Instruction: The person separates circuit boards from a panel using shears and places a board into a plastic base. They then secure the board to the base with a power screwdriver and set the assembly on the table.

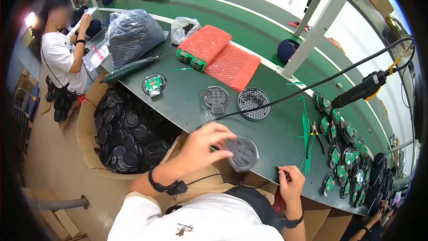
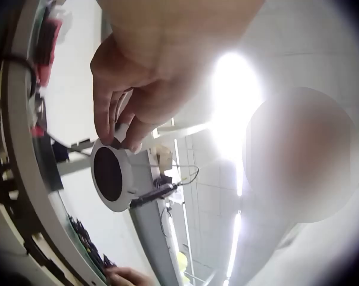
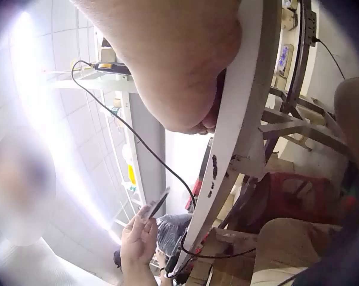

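My left hand point(image 1: 203, 147) pinches a round dark plastic housing point(image 1: 243, 153) by its rim, between thumb and fingers. Raised in front of my body, the housing shows a pattern of recesses in the head view. From the left wrist, the same round housing point(image 2: 109, 173) appears as a dark face inside a pale ring. My right hand point(image 1: 292, 183) rests at the table's front edge, fingers loosely curled, with a tiny dark speck by its fingertips. Past the left hand lie a similar round housing point(image 1: 216, 99) and a round dish of small dark pieces point(image 1: 253, 103).
A cardboard box point(image 1: 87, 138) of black round parts stands at left. Pliers point(image 1: 314, 138) and green strips point(image 1: 305, 129) lie right, near many parts with green boards point(image 1: 342, 170). A corded power screwdriver point(image 1: 363, 90) hangs above them. Red bubble wrap point(image 1: 236, 64) lies farther back.
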Tool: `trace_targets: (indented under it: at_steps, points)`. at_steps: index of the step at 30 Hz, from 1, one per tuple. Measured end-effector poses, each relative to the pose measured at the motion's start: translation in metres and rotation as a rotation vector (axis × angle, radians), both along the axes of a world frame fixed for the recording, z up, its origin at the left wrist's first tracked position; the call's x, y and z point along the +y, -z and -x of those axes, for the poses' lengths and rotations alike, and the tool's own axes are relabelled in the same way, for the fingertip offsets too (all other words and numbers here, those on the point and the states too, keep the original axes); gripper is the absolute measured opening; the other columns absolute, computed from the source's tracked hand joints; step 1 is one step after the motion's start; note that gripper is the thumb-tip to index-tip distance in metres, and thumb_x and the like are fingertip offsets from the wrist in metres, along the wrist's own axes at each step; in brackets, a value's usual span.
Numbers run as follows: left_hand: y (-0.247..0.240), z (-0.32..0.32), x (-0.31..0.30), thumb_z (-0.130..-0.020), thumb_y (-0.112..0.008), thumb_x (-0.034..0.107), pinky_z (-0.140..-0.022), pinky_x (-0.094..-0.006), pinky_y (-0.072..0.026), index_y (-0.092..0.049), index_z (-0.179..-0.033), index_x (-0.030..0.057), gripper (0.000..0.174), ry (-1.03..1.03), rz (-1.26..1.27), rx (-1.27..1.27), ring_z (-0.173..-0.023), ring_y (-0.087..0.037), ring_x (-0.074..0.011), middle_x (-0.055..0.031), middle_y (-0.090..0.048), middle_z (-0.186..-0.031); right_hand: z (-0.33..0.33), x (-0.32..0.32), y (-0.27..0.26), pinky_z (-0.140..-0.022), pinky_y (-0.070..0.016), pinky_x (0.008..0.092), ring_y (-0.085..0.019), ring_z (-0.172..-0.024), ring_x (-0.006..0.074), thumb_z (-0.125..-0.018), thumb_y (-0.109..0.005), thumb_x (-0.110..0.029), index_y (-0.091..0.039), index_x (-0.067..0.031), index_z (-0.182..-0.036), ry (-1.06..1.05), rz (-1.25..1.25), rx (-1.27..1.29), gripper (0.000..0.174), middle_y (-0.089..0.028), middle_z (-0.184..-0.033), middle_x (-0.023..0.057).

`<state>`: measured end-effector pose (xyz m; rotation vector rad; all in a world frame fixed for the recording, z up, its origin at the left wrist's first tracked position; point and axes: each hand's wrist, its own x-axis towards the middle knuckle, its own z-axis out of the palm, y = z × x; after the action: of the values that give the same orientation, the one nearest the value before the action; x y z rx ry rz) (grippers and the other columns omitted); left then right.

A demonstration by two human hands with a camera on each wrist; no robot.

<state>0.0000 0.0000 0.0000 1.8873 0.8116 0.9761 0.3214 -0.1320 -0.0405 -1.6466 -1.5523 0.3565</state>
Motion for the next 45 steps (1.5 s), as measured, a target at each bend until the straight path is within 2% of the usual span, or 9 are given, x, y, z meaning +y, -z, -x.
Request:
trace_targets:
  at_steps: [4, 11, 15, 20, 27, 29, 32, 36, 45]
  points:
    - [0.026, -0.074, -0.002, -0.083, -0.08, 0.01, -0.074, -0.034, -0.0573, -0.067, -0.126, 0.007, 0.045, -0.017, -0.196, 0.033, -0.095, -0.069, -0.0268, -0.0128, -0.062, -0.124, -0.017, 0.0, -0.018, -0.051, -0.0433, 0.0219, -0.059, -0.06, 0.01, -0.084, -0.071, 0.007, -0.073, 0.0006, -0.092, -0.013, 0.053, -0.004, 0.01, -0.068, -0.084, 0.0081]
    - [-0.003, -0.045, 0.038, -0.085, -0.075, 0.012, -0.07, -0.0424, -0.0559, -0.071, -0.103, 0.0076, 0.019, -0.332, -0.47, 0.195, -0.082, -0.069, -0.0336, -0.0121, -0.069, -0.099, -0.008, 0.006, -0.011, -0.051, -0.0444, 0.023, -0.06, -0.059, 0.0112, -0.083, -0.071, 0.008, -0.073, 0.0008, -0.091, -0.03, 0.029, 0.069, 0.011, -0.067, -0.083, 0.0088]
    - [-0.04, -0.015, 0.155, -0.082, -0.079, 0.017, -0.083, -0.0421, -0.0553, -0.071, -0.104, 0.0071, 0.025, -0.67, -0.522, 0.576, -0.096, -0.069, -0.0311, -0.0119, -0.069, -0.104, -0.012, 0.007, -0.011, -0.051, -0.0448, 0.0245, -0.06, -0.057, 0.0136, -0.081, -0.072, 0.007, -0.073, -0.001, -0.09, -0.065, 0.013, 0.032, 0.012, -0.068, -0.083, 0.0093]
    - [-0.01, -0.031, 0.241, -0.071, -0.087, 0.036, -0.09, -0.0486, -0.0542, -0.061, -0.117, 0.0072, 0.06, -0.908, -0.812, 1.052, -0.103, -0.066, -0.0388, -0.0182, -0.063, -0.118, -0.013, 0.006, -0.007, -0.05, -0.0452, 0.0264, -0.059, -0.056, 0.0156, -0.08, -0.073, 0.006, -0.073, -0.003, -0.09, -0.062, -0.022, 0.022, 0.013, -0.068, -0.082, 0.0095]
    - [-0.006, 0.004, 0.305, -0.079, -0.076, 0.025, -0.083, -0.0531, -0.0559, -0.056, -0.116, 0.0001, 0.049, -0.574, -0.394, 0.973, -0.092, -0.068, -0.0449, -0.0266, -0.065, -0.106, -0.016, 0.004, -0.007, -0.051, -0.0467, 0.0288, -0.061, -0.056, 0.0177, -0.078, -0.073, 0.005, -0.072, -0.0034, -0.09, -0.069, -0.023, 0.025, 0.015, -0.068, -0.083, 0.0103]
    - [-0.03, 0.001, 0.294, -0.084, -0.069, 0.02, -0.079, -0.0533, -0.0565, -0.052, -0.134, 0.0071, 0.054, -0.624, -0.378, 0.988, -0.088, -0.068, -0.0456, -0.0257, -0.064, -0.103, -0.017, 0.006, -0.008, -0.051, -0.047, 0.0291, -0.061, -0.056, 0.0182, -0.078, -0.074, 0.005, -0.072, -0.0035, -0.09, -0.089, -0.019, 0.028, 0.015, -0.068, -0.083, 0.0106]
    - [-0.061, 0.004, 0.273, -0.094, -0.053, 0.01, -0.078, -0.0485, -0.0589, -0.048, -0.147, 0.0408, 0.061, -0.555, -0.522, 1.099, -0.092, -0.07, -0.0405, -0.0208, -0.063, -0.107, -0.018, 0.006, -0.007, -0.052, -0.0477, 0.0294, -0.062, -0.056, 0.0188, -0.078, -0.074, 0.005, -0.072, -0.0037, -0.09, -0.1, -0.011, 0.016, 0.015, -0.068, -0.083, 0.0108]
    - [-0.052, 0.032, 0.302, -0.094, -0.053, 0.012, -0.08, -0.0477, -0.0593, -0.069, -0.126, 0.0298, 0.039, -0.467, -0.71, 1.16, -0.094, -0.07, -0.0371, -0.0149, -0.064, -0.114, -0.019, 0.008, -0.018, -0.053, -0.0489, 0.0296, -0.063, -0.057, 0.0197, -0.079, -0.073, 0.004, -0.073, -0.002, -0.091, -0.091, 0.099, 0.056, 0.013, -0.069, -0.084, 0.0123]
    - [-0.08, 0.025, 0.311, -0.077, -0.066, 0.007, -0.092, -0.0454, -0.0546, -0.07, -0.122, 0.0188, 0.047, -0.546, -0.667, 0.833, -0.106, -0.066, -0.0375, -0.0161, -0.068, -0.114, -0.029, 0.086, -0.074, -0.061, -0.0532, 0.0246, -0.069, -0.07, 0.0116, -0.089, -0.069, 0.001, -0.071, 0.0053, -0.104, -0.285, 0.51, 0.439, 0.016, -0.072, -0.087, 0.0099]
